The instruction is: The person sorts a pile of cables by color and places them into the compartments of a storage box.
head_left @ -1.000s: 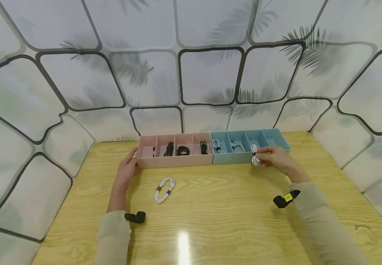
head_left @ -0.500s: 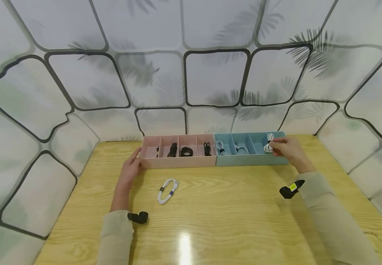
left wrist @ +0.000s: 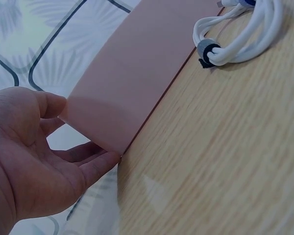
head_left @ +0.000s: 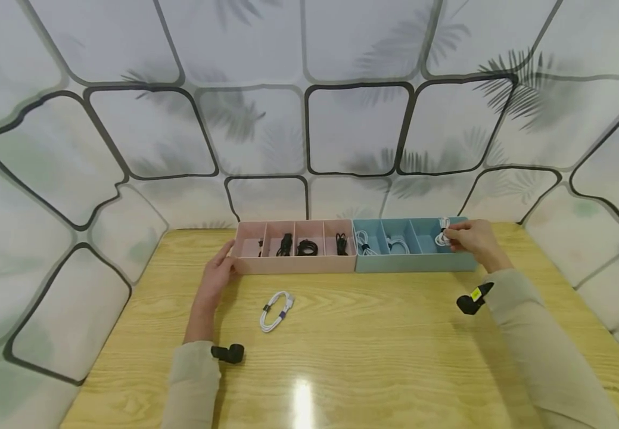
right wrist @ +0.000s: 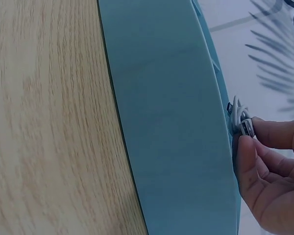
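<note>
My right hand [head_left: 475, 239] pinches a coiled white cable [head_left: 442, 232] between thumb and fingertips, over the right part of the blue divided box [head_left: 416, 263]. In the right wrist view, the cable's metal plug shows between the fingertips, at the box's rim. My left hand [head_left: 217, 280] holds the left end of the pink divided box [head_left: 293, 266], with fingers at its upper and lower corners in the left wrist view. Another coiled white cable [head_left: 264, 319], tied with dark straps, lies on the table in front of the pink box.
Pink and blue boxes stand end to end along the back of the wooden table [head_left: 373, 339]. Black cables [head_left: 307, 248] lie in the pink compartments; white cables [head_left: 364, 243] lie in the two left blue ones. A patterned wall covering [head_left: 357, 131] rises behind.
My right hand has carried the white cable rightward and back, from the blue box's front edge to over its right part. My left hand keeps its place at the pink box's end.
</note>
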A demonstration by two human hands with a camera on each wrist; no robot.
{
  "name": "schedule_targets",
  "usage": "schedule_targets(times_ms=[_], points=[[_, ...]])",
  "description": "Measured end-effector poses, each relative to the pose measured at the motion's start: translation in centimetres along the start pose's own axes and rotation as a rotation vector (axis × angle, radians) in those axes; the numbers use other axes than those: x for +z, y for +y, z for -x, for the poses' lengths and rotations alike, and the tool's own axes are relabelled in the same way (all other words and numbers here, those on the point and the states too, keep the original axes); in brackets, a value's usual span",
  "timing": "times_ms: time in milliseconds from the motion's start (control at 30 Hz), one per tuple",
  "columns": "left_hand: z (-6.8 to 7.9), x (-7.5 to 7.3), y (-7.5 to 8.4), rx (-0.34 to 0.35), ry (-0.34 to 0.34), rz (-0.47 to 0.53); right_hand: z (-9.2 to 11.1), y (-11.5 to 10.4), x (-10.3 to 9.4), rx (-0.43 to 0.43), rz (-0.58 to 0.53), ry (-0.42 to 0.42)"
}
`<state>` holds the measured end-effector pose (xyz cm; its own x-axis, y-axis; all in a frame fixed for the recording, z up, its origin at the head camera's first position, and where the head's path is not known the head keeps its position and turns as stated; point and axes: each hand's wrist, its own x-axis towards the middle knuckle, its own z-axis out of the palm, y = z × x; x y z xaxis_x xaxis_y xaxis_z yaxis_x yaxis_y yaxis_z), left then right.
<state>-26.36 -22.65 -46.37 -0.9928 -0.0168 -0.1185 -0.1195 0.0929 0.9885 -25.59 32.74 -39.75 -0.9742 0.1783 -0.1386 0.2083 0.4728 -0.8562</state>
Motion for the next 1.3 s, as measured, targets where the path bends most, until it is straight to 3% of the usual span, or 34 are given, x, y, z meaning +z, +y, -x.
schedule_targets(times_ms=[400,733,1300], points=[[-0.1,0.3,-0.3,-0.002,-0.008,0.018,-0.6,0.8,0.1,-0.065,0.130,0.026],[-0.2,0.1,-0.2,0.006,-0.013,0.013,-0.4,0.1,0.9,-0.147,0.229,0.043],[0.2,0.0,0.3,-0.001,-0.016,0.003,0.0,-0.7,1.4,-0.159,0.300,0.074]])
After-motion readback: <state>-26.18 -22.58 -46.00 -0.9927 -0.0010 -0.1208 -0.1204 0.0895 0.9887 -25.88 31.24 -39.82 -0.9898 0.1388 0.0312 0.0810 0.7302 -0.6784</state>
